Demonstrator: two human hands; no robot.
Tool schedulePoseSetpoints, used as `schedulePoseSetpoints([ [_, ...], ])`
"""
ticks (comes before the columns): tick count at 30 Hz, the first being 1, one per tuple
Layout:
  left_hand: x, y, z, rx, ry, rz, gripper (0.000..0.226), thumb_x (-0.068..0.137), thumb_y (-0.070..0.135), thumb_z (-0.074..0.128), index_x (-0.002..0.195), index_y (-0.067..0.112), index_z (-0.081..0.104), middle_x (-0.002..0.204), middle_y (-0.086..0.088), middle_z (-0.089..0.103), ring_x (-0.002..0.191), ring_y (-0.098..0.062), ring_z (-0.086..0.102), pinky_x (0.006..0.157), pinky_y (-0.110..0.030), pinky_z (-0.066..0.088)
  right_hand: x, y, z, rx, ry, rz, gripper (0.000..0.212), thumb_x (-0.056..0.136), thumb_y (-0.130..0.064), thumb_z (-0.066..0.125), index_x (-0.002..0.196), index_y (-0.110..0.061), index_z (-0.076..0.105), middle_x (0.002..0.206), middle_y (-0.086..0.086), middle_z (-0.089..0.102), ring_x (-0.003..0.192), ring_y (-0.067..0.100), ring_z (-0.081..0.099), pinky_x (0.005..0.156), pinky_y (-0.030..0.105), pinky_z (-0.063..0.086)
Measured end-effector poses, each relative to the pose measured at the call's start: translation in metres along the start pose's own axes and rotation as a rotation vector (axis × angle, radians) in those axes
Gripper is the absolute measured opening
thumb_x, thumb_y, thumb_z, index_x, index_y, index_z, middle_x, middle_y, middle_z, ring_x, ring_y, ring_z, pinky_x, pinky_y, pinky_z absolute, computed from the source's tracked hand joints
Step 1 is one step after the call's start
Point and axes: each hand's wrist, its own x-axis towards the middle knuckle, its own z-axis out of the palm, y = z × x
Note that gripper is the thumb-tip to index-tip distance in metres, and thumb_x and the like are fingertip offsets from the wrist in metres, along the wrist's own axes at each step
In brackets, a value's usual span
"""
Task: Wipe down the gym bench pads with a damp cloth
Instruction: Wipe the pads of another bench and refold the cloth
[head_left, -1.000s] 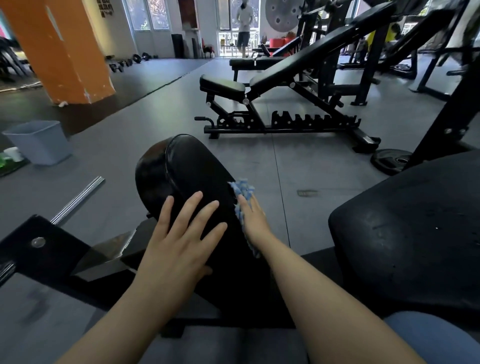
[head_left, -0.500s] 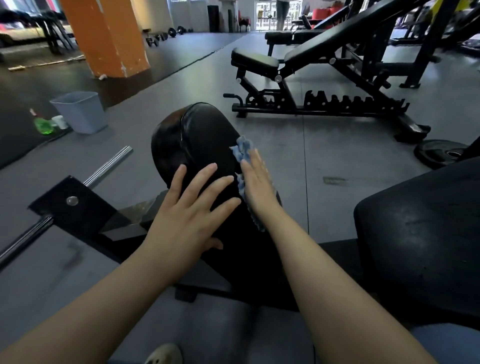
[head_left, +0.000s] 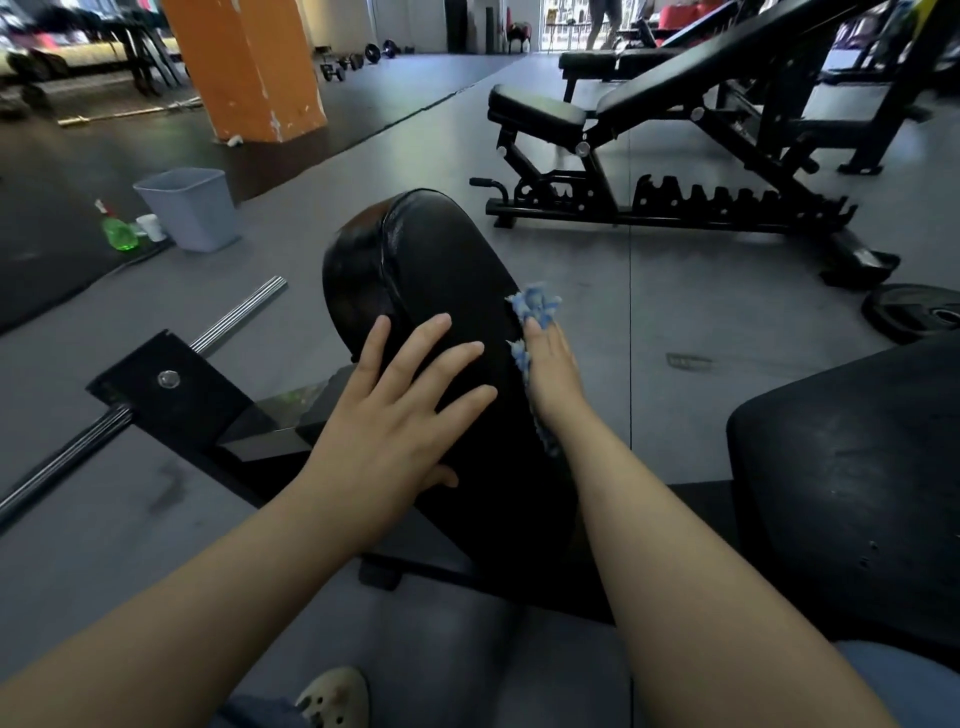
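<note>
bottle (head_left: 118, 232): green, stood on floor far left, beside a cup and bin (head_left: 188, 208); not in use.
bar (head_left: 130, 389): steel, run through black bracket left of pad.
pad (head_left: 441, 291): black, rounded, centre; top face looks glossy, judged already wiped or damp, cannot be confirmed.
left hand (head_left: 395, 415): laid flat on pad top, fingers spread and straight, nothing held; pad judged steadied by it.
cloth (head_left: 535, 312): blue, bunched, pressed against pad's right edge; tuft seen past fingertips, more seen below wrist.
right hand (head_left: 553, 374): fingers straight, cloth pressed onto pad side, not clenched.
step: right side of pad being wiped.
second pad (head_left: 852, 467): large black one at right, marks and scuffs seen, untouched now; judged left to do.
far bench (head_left: 675, 93): adjustable, behind; whether wiped cannot be told.
progress: judged partway; at least one pad left.
</note>
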Motion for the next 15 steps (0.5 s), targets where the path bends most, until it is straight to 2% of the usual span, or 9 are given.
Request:
schedulePoseSetpoints([
  [4, 0.000, 0.002, -0.001, 0.012, 0.000, -0.004, 0.101, 0.032, 0.038, 0.091, 0.121, 0.019, 0.045, 0.134, -0.011, 0.037, 0.133, -0.036, 0.024, 0.112, -0.052, -0.002, -0.005, 0.033, -0.008, 0.053, 0.010, 0.188, 0.056, 0.097, -0.052, 0.026, 0.146, -0.025, 0.032, 0.151, 0.001, 0.034, 0.137, 0.025, 0.032, 0.113, 0.049, 0.021],
  [8, 0.000, 0.002, -0.002, 0.004, 0.005, -0.014, 0.098, 0.034, 0.036, 0.091, 0.121, 0.017, 0.050, 0.134, -0.012, 0.038, 0.133, -0.036, 0.024, 0.112, -0.052, -0.002, -0.019, 0.055, -0.008, 0.139, 0.015, 0.335, 0.055, 0.098, -0.050, 0.026, 0.148, -0.025, 0.028, 0.152, 0.006, 0.028, 0.136, 0.032, 0.031, 0.113, 0.052, 0.022],
  [12, 0.001, 0.003, -0.001, 0.003, -0.011, -0.030, 0.097, 0.032, 0.036, 0.092, 0.120, 0.016, 0.055, 0.134, -0.012, 0.038, 0.133, -0.036, 0.024, 0.112, -0.052, -0.003, -0.021, 0.037, -0.005, 0.080, 0.031, 0.349, 0.052, 0.100, -0.045, 0.022, 0.149, -0.028, 0.022, 0.154, 0.005, 0.027, 0.137, 0.032, 0.029, 0.112, 0.052, 0.021],
  [15, 0.001, 0.003, -0.001, -0.002, -0.014, -0.031, 0.096, 0.030, 0.036, 0.092, 0.118, 0.016, 0.059, 0.133, -0.012, 0.039, 0.133, -0.036, 0.025, 0.112, -0.051, -0.003, -0.025, 0.010, -0.003, -0.005, 0.007, 0.267, 0.051, 0.101, -0.042, 0.019, 0.150, -0.031, 0.015, 0.157, -0.002, 0.017, 0.142, 0.027, 0.020, 0.114, 0.053, 0.015],
])
